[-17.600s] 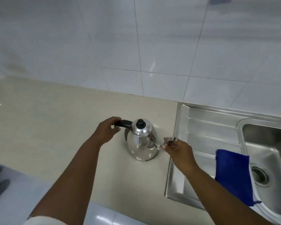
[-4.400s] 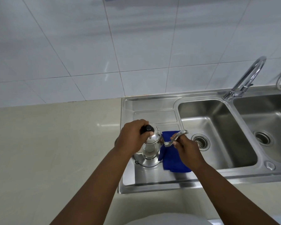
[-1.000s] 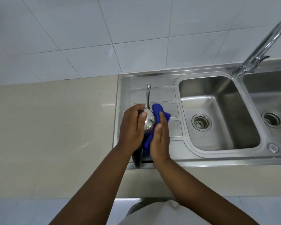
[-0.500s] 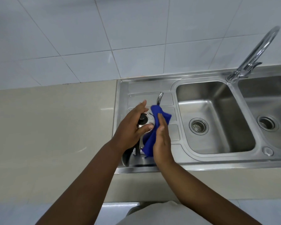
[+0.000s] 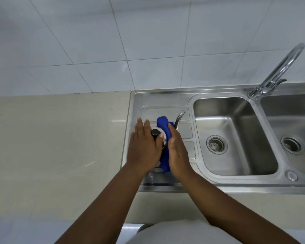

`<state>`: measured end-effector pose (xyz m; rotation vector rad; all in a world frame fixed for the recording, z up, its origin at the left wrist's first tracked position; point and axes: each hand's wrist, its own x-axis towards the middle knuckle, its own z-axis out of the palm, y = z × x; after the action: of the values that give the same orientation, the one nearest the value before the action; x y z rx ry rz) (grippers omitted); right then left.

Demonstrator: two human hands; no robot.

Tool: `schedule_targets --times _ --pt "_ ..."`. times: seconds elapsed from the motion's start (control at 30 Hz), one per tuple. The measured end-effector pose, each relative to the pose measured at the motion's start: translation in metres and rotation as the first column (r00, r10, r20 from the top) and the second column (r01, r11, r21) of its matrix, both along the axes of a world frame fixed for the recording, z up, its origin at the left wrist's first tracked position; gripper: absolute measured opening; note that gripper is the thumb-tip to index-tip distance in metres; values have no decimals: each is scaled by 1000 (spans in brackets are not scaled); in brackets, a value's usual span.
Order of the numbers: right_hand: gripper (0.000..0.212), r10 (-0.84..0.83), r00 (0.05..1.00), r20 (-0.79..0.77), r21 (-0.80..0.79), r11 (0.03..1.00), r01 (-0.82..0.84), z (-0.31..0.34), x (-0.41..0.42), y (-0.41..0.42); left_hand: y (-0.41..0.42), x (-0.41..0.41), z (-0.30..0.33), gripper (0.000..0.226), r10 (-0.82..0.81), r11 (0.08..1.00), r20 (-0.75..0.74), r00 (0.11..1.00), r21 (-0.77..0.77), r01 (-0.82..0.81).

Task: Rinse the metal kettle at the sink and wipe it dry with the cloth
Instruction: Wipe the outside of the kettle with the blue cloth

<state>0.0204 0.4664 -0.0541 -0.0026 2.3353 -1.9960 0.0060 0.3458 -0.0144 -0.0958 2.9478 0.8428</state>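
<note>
The metal kettle (image 5: 160, 133) stands on the sink's drainboard (image 5: 165, 101), mostly hidden between my hands. Its black lid knob and its curved spout, which points to the far right, show above them. My left hand (image 5: 144, 148) lies flat against the kettle's left side with the fingers stretched out and the thumb by the knob. My right hand (image 5: 177, 152) presses the blue cloth (image 5: 164, 125) against the kettle's right side. The cloth wraps from the kettle's top down to its base.
Two steel basins (image 5: 234, 124) lie to the right of the drainboard, each with a drain strainer. A curved chrome tap (image 5: 278, 71) rises between them at the back. A beige countertop (image 5: 60, 138) spreads to the left. White wall tiles stand behind.
The kettle has turned so its spout points more to the right. My left hand has flattened against its side. The cloth has slid up over the top under my right hand.
</note>
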Motion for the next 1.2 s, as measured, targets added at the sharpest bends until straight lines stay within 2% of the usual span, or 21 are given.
schedule_targets --times 0.07,0.13,0.23,0.33,0.4,0.47,0.53,0.63,0.73,0.8,0.87,0.97,1.03,1.1,1.2 --pt "66 28 988 -151 110 994 -11 7 20 -11 0 4 0 65 7 998 -40 999 69 -5" --pt "64 63 972 -226 148 989 -30 11 24 -12 -5 4 3 65 -63 993 -102 993 89 72" --pt "61 137 985 -100 59 990 -132 18 -14 -1 -11 1 5 73 -173 982 -163 971 50 183" --pt "60 229 973 32 -21 973 -229 21 -49 13 -14 -5 3 79 -211 977 -153 965 -12 212" --pt "64 178 980 85 -40 984 -176 13 -49 14 -17 -11 0 77 -237 971 -154 959 -80 227" --pt "78 102 986 128 -88 992 -92 2 -26 10 -18 -17 -1 73 -223 960 -140 965 -205 192" --pt "83 93 993 69 -50 995 -90 -5 9 3 -17 -20 -1 76 -149 949 -97 984 -293 115" --pt "81 142 985 -93 141 982 -129 -6 46 -5 -13 -18 -2 76 -87 978 -66 994 -193 73" --pt "72 159 976 -148 193 973 -129 5 23 -4 -14 -16 -2 73 -121 989 -116 986 -97 110" --pt "69 148 985 -85 99 985 -139 20 -12 -3 -14 -17 -1 73 -155 986 -136 979 -84 144" --pt "70 158 987 41 -40 987 -156 30 -39 1 -13 -19 0 72 -184 981 -151 971 -85 173" --pt "72 119 979 163 -73 991 -108 31 -46 1 -15 -23 -1 74 -218 974 -165 962 -100 204" --pt "80 28 982 187 -97 995 -9 25 -26 -5 -16 -26 0 82 -193 972 -157 969 -163 167" --pt "93 -9 983 181 -105 994 28 21 3 -14 -13 -27 2 90 -100 967 -109 989 -246 71" --pt "88 17 992 123 -94 996 -5 25 30 -25 -7 -23 1 92 -11 984 -35 999 -176 5"
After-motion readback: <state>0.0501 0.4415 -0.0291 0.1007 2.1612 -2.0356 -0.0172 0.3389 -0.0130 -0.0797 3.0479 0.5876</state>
